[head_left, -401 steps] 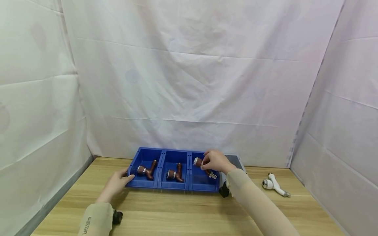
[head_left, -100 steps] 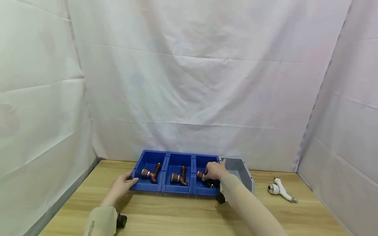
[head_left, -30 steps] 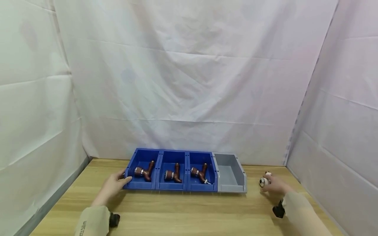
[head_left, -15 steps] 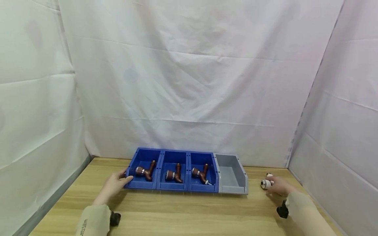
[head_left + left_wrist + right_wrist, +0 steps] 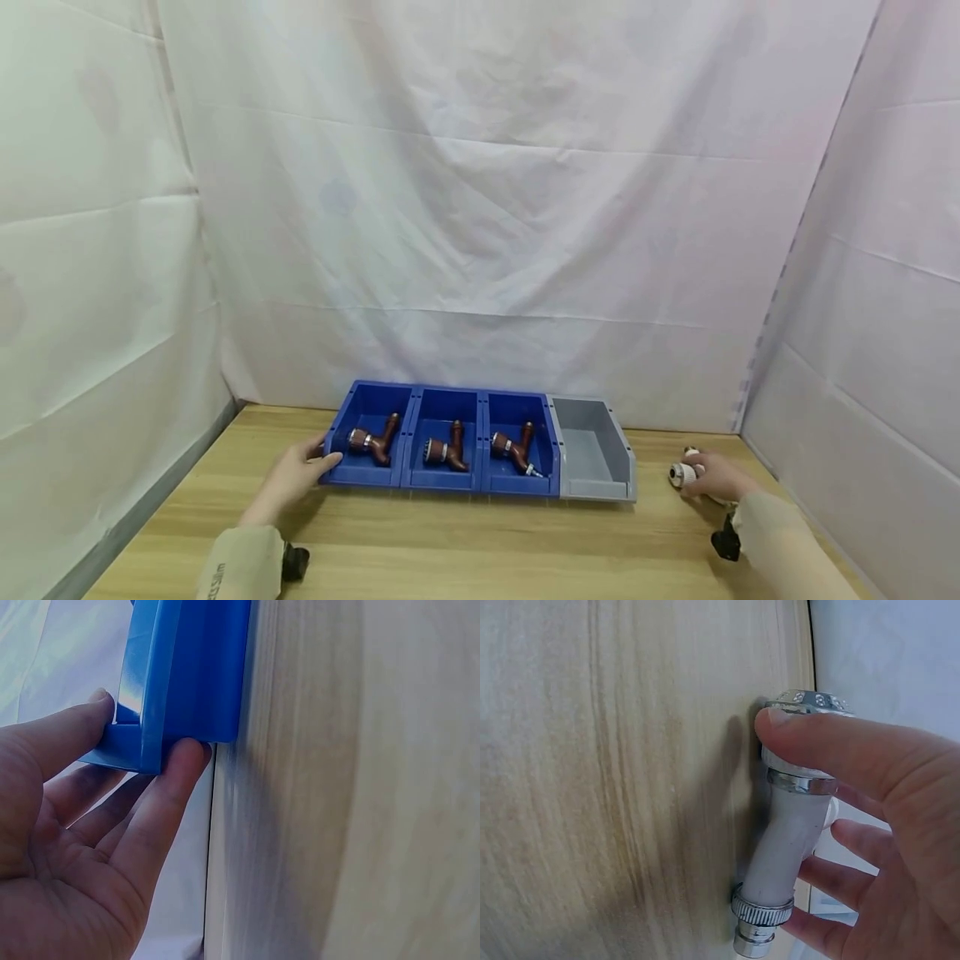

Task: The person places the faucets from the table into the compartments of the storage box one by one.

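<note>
My left hand (image 5: 292,475) pinches the left front corner of the leftmost blue bin (image 5: 341,477). Up close in the left wrist view, the thumb is on one side of the blue rim (image 5: 152,690) and the fingers are under the other. On the right of the table my right hand (image 5: 722,478) grips a white tap (image 5: 681,475). The right wrist view has the thumb across its knob end and the fingers behind its white body (image 5: 780,836); a ribbed metal nozzle (image 5: 761,915) shows at the bottom. Part of the tap is hidden by the hand.
Three blue bins stand in a row, each with a brown tap: left (image 5: 381,446), middle (image 5: 450,452) and right (image 5: 516,450). A grey bin (image 5: 592,467) adjoins them at the right end. White cloth (image 5: 480,208) hangs behind the wooden table (image 5: 465,550).
My right hand has let go of the brown tap, which lies in the third blue bin. It has moved right and taken hold of the white tap. My left hand stays at the bin.
</note>
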The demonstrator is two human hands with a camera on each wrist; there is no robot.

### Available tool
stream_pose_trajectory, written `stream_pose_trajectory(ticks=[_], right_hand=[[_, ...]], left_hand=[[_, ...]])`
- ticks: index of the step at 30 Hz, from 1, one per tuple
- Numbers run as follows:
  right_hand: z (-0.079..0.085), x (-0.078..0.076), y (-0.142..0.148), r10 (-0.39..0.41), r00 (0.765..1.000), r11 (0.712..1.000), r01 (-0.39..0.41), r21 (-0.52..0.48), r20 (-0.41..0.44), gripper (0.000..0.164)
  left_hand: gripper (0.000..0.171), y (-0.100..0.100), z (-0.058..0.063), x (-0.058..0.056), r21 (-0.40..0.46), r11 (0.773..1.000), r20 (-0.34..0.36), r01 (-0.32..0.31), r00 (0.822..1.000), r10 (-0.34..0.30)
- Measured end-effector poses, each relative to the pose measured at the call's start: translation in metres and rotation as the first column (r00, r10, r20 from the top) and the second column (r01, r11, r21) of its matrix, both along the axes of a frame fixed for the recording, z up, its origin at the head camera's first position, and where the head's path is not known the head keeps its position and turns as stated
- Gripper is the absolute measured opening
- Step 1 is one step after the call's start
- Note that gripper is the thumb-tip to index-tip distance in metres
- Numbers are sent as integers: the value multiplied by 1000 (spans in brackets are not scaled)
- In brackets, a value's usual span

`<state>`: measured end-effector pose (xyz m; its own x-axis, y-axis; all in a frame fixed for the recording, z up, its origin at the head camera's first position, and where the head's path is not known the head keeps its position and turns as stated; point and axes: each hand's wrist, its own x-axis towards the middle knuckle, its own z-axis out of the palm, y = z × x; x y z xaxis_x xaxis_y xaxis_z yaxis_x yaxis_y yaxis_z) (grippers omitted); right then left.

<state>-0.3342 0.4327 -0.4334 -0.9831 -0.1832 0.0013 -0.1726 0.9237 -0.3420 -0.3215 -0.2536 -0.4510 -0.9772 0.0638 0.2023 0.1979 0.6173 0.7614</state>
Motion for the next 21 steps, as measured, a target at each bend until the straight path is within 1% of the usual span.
stream_pose_trajectory(ticks=[6, 12, 17, 21], right_hand=[[4, -3, -2, 4, 1000, 1000, -4, -18, 10, 58], [5, -9, -3, -10, 1000, 1000, 10, -21, 20, 59], [5, -11, -1, -13, 1000, 999, 13, -33, -11, 49], [2, -10, 1, -30, 999, 999, 29, -24, -39, 39]], left_hand=[[59, -3, -2, -1, 9, 1000, -22, -6, 1000, 6], [61, -5, 3, 3, 46, 999, 10, 9, 1000, -10], [63, -4, 6, 3, 42, 999, 11, 12, 1000, -13], [63, -4, 4, 0, 26, 1000, 9, 12, 1000, -12]])
